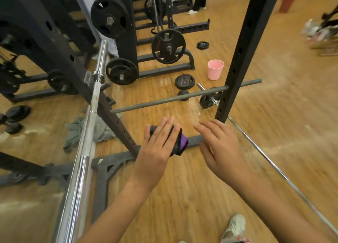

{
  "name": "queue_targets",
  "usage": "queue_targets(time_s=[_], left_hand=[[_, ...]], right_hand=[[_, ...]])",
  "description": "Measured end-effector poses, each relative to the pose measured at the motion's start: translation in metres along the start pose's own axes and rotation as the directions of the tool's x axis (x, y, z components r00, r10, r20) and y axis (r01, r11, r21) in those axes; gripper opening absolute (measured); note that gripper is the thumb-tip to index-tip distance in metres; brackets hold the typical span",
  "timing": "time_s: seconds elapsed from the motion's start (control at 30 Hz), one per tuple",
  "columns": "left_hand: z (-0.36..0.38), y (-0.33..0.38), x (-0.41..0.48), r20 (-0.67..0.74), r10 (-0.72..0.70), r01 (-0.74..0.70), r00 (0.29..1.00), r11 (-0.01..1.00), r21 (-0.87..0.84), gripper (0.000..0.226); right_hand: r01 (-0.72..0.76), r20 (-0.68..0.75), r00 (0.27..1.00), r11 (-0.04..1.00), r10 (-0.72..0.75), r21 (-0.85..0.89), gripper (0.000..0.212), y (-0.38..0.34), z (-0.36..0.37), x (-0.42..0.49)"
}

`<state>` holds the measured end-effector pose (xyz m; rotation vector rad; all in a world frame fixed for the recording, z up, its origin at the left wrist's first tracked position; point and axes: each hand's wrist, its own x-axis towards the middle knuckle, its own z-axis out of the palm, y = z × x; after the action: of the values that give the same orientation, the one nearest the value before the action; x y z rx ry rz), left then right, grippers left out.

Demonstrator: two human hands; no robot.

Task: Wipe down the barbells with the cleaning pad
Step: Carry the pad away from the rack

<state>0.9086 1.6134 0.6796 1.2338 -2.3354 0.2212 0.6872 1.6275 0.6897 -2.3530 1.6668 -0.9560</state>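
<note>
The left hand (158, 144) lies palm down with its fingers straight and flat across the cleaning pad (182, 142), a soft, folded-looking piece with a black cover and a purple inner layer showing at its right edge; what keeps the pad against the palm is hidden beneath the hand. The right hand (220, 147) hovers just beside it, fingers loosely spread and grasping nothing. Both hands are above the wooden floor (182, 197), near the rack's flat steel foot. To their left a barbell (87, 144) rests on the rack, a long round bar with a mirror-bright chrome sleeve toward the near end and a duller, matte shaft farther up (some whitish film clings there). A second, thinner barbell (265, 156) lies on the floor to the right, passing behind the perforated black upright (237, 60). A ribbed pink cup (215, 69) stands beyond, and a crumpled grey cloth (102, 131) lies under the racked bar.
</note>
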Motion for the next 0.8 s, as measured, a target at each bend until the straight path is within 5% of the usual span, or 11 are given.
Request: queue_targets(time_s=[0.23,0.6,0.8], left_hand=[[0.046,0.035,0.045,0.093,0.085,-0.084,0.992,0.996,-0.013,0.07],[0.16,0.135,0.148,0.242,0.265,-0.255,0.933,0.964,-0.072,0.067],[0.243,0.197,0.23,0.328,0.434,-0.422,0.839,0.9,-0.112,0.063]], right_hand=[[-0.131,-0.019,0.991,0.951,0.131,-0.281,0.048,0.069,-0.008,-0.036],[-0.366,-0.07,0.928,0.864,0.365,-0.345,0.052,0.23,-0.036,-0.076],[-0.474,-0.109,0.878,0.813,0.467,-0.338,0.051,0.331,-0.069,-0.085]])
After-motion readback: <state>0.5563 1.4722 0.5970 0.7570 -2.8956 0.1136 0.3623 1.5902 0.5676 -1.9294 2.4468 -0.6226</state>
